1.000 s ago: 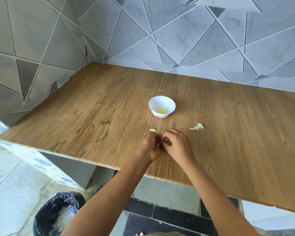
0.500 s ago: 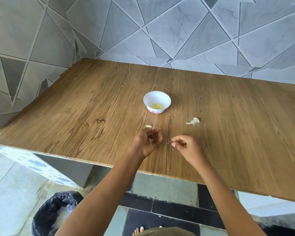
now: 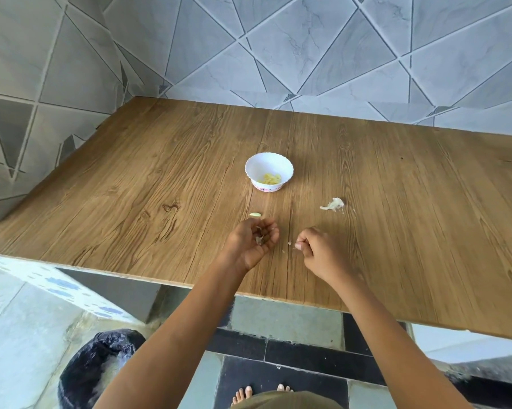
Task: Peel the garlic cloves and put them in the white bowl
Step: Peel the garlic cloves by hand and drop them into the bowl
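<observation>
The white bowl (image 3: 269, 163) stands mid-table with several peeled yellow cloves (image 3: 271, 179) in it. One peeled garlic clove (image 3: 255, 214) lies on the wood just beyond my left hand (image 3: 249, 243). That hand is palm up and cupped, its fingers curled around a small greyish garlic piece with papery skin (image 3: 259, 238). My right hand (image 3: 319, 250) hovers a little to the right, apart from the left, with fingers curled and thumb and forefinger pinching a tiny scrap of skin (image 3: 296, 245). Small white flecks lie on the wood between the hands.
A clump of garlic skin (image 3: 333, 204) lies right of the bowl. The wooden table (image 3: 130, 202) meets tiled walls at the back and left. Below its front edge are a black-lined bin (image 3: 101, 364) on the floor and bare toes (image 3: 244, 392).
My hands were joined over the garlic a second ago; they have pulled apart, the right moving rightward with a scrap of skin. The left turned palm up. The view tilted downward slightly.
</observation>
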### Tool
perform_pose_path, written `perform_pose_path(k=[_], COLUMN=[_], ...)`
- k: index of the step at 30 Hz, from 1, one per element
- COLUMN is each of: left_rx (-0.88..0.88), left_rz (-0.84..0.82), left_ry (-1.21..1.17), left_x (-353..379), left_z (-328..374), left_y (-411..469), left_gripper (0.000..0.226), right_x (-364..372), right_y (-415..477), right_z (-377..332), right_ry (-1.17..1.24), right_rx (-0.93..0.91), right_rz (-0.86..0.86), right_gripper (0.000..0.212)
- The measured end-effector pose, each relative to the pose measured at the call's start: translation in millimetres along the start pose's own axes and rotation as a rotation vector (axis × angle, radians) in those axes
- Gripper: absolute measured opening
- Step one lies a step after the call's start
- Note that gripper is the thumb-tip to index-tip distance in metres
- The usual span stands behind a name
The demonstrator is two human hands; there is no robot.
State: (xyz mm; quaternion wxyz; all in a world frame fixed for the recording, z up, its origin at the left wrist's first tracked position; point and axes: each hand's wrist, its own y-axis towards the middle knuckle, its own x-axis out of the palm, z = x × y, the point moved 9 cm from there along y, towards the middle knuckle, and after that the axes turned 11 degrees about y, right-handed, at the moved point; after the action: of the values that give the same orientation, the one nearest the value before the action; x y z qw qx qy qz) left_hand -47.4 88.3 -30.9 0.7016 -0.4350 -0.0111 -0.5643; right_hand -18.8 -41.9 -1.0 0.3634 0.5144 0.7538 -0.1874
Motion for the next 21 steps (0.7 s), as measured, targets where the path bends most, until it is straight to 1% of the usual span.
perform_pose_path(k=[2,4,8,11,13,17,21], left_rx=[0.014,0.025,0.027,0.02,0.019,0.029,0.036], left_rz=[0.009,0.012,0.012,0.011,0.017,0.033,0.031], left_ry=[0.01,0.016,0.023,0.026,0.02,0.004,0.003], left_x=[-3.0,-5.6,-7.2,-8.0,-8.9,-11.5,-12.6], left_z=[1.9,3.6,1.9,1.6,3.1,5.2,6.0], left_y=[0.2,0.2,-0.2,-0.8,-0.9,-1.5,-4.3], left_gripper=[0.031,0.031,0.032,0.032,0.031,0.03,0.029], right_x=[-7.3,-10.7,-6.5,4.8,9.1,8.5,8.9], right_y=[1.6,3.6,9.6,14.7,15.7,11.9,10.7], right_z=[1.7,1.6,-7.6,-16.8,-18.3,-19.7,-21.1], right_ry=[0.082,0.146,0.147,0.089,0.046,0.007,0.023], right_rx=[-0.007,-0.02,-0.056,-0.058,-0.055,-0.072,-0.055], right_rz=[0.076,0.09,0.03,-0.096,-0.146,-0.134,-0.11], right_gripper=[0.006,0.003,0.01,0.019,0.02,0.008,0.013])
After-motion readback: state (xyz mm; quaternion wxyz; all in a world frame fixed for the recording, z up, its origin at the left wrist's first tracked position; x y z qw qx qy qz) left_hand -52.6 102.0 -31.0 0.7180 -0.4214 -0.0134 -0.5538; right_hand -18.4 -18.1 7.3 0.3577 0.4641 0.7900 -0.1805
